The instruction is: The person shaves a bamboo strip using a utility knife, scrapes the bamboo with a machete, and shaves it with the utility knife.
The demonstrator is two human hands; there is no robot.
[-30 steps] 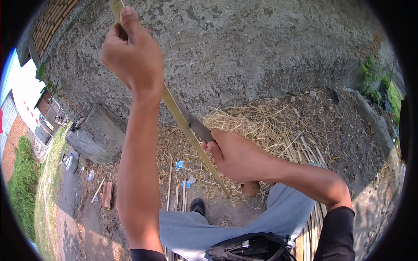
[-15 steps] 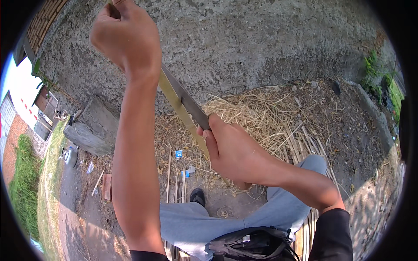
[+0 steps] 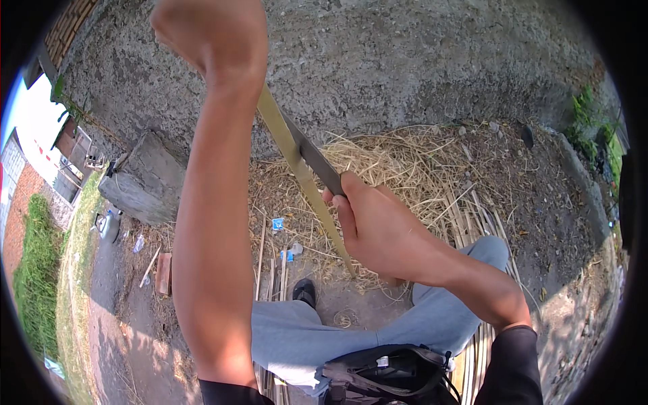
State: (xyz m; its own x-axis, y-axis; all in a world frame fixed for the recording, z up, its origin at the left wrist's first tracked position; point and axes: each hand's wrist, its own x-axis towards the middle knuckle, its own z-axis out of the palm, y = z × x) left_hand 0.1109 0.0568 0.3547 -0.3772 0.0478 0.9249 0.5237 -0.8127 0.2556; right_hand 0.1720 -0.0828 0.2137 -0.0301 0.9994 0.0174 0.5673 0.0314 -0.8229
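Observation:
My left hand [image 3: 212, 34] is raised high and closed around the top of a long pale bamboo strip [image 3: 304, 179], which slants down to the ground between my legs. My right hand [image 3: 378, 226] grips a knife by its handle, and the dark blade [image 3: 314, 158] lies flat along the strip's upper part, pointing up toward my left hand. The strip's lower end rests near the pile of shavings [image 3: 398, 165].
A rough concrete wall [image 3: 405, 61] stands ahead. Straw-like shavings cover the ground, with thin bamboo slats [image 3: 479, 223] by my right leg. A concrete block [image 3: 145, 179] sits at left, a brick [image 3: 163, 273] near it. A dark bag [image 3: 385, 374] rests on my lap.
My left hand has lifted higher toward the frame's top with the strip. The blade has slid further up along the strip, and my right hand followed it.

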